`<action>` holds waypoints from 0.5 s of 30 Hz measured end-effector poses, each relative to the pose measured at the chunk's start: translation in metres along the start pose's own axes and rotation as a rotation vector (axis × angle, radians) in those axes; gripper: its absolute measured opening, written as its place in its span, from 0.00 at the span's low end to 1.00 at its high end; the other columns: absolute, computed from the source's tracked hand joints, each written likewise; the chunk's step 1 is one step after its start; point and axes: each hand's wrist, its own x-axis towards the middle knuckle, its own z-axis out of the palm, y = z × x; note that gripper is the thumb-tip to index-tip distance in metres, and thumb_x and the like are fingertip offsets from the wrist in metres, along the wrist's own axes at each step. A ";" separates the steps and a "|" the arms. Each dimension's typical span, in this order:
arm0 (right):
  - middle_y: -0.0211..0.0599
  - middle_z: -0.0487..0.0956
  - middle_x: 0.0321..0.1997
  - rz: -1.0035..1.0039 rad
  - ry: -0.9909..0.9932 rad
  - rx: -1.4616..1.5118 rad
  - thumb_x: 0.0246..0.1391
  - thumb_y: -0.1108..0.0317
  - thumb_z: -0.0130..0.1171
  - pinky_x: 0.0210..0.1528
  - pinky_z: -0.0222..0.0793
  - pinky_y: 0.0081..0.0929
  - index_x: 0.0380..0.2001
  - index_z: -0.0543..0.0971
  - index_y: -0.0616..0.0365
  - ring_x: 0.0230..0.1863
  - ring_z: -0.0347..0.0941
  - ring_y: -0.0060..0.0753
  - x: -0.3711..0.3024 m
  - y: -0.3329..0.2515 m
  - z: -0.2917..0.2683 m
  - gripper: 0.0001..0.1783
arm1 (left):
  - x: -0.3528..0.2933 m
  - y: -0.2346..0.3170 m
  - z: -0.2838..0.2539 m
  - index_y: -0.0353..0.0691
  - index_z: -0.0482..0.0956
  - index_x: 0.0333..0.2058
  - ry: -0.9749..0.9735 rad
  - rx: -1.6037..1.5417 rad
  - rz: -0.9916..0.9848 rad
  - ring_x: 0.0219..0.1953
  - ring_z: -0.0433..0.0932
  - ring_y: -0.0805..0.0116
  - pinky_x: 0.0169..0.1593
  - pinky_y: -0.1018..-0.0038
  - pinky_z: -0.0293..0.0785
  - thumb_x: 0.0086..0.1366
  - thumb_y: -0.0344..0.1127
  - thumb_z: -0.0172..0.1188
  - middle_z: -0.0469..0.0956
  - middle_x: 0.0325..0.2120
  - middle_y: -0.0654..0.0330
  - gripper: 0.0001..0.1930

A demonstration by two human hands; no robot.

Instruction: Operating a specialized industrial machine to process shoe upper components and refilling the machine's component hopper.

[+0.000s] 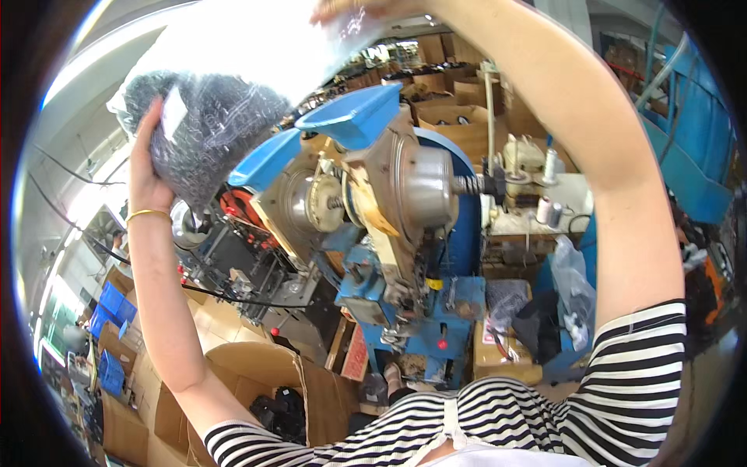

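A large clear plastic bag [214, 109], its lower part filled with small dark pieces, is raised at the upper left. My left hand [149, 167] is closed around the bag's left side, with the thumb up against the plastic. At the top edge my right hand [366, 9] grips the bag's upper end; part of that hand is out of the picture. Strong glare washes out the upper part of the bag. Just below and to the right of it sit two blue feed trays, the nearer one [354, 117] and another [268, 159], mounted on a machine with metal drums [428, 187].
An open cardboard box [257, 354] with dark bags inside stands at the lower left. A second machine [272, 272] is left of centre. Thread cones [548, 210] stand on a bench at the right, above a clear bag [572, 288]. More cartons [459, 124] fill the background.
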 end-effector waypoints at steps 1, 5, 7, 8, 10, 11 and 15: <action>0.40 0.85 0.36 -0.091 0.047 -0.106 0.57 0.66 0.63 0.38 0.78 0.30 0.42 0.84 0.62 0.34 0.81 0.30 0.012 0.018 0.028 0.13 | 0.001 -0.001 -0.016 0.35 0.78 0.51 0.044 0.058 -0.021 0.43 0.83 0.63 0.47 0.66 0.82 0.65 0.38 0.64 0.82 0.44 0.54 0.19; 0.34 0.86 0.39 0.009 -0.007 -0.002 0.60 0.61 0.65 0.37 0.78 0.19 0.47 0.84 0.55 0.34 0.80 0.18 0.037 0.056 0.053 0.15 | 0.017 -0.009 -0.033 0.37 0.81 0.45 0.082 0.166 -0.129 0.38 0.83 0.66 0.42 0.70 0.82 0.63 0.40 0.67 0.84 0.39 0.57 0.16; 0.36 0.86 0.40 0.034 -0.007 0.143 0.61 0.64 0.63 0.40 0.79 0.19 0.47 0.83 0.58 0.35 0.81 0.20 0.045 0.074 0.057 0.14 | 0.025 -0.010 -0.037 0.37 0.81 0.44 0.097 0.200 -0.169 0.36 0.84 0.67 0.41 0.70 0.82 0.62 0.39 0.67 0.84 0.38 0.57 0.16; 0.36 0.85 0.40 0.040 0.001 0.200 0.61 0.65 0.63 0.41 0.79 0.19 0.47 0.83 0.59 0.35 0.81 0.20 0.047 0.079 0.060 0.14 | 0.030 -0.012 -0.037 0.36 0.81 0.44 0.109 0.213 -0.182 0.35 0.84 0.66 0.40 0.70 0.82 0.62 0.39 0.66 0.84 0.38 0.57 0.15; 0.36 0.85 0.40 0.024 0.008 0.212 0.61 0.65 0.63 0.40 0.80 0.20 0.47 0.83 0.60 0.35 0.81 0.21 0.049 0.088 0.061 0.14 | 0.040 -0.011 -0.035 0.36 0.81 0.44 0.101 0.234 -0.207 0.34 0.84 0.66 0.39 0.69 0.82 0.62 0.38 0.66 0.84 0.37 0.56 0.15; 0.35 0.85 0.39 0.033 -0.004 0.242 0.60 0.66 0.64 0.39 0.78 0.20 0.46 0.84 0.59 0.35 0.81 0.21 0.048 0.092 0.059 0.13 | 0.044 -0.010 -0.033 0.36 0.81 0.43 0.096 0.253 -0.236 0.33 0.84 0.65 0.38 0.69 0.82 0.62 0.38 0.66 0.84 0.36 0.56 0.15; 0.35 0.85 0.39 0.049 -0.037 0.313 0.60 0.66 0.64 0.40 0.78 0.23 0.46 0.84 0.57 0.38 0.82 0.25 0.037 0.098 0.059 0.12 | 0.058 0.003 -0.018 0.35 0.81 0.43 0.094 0.329 -0.256 0.32 0.84 0.64 0.38 0.69 0.83 0.61 0.37 0.65 0.84 0.34 0.54 0.14</action>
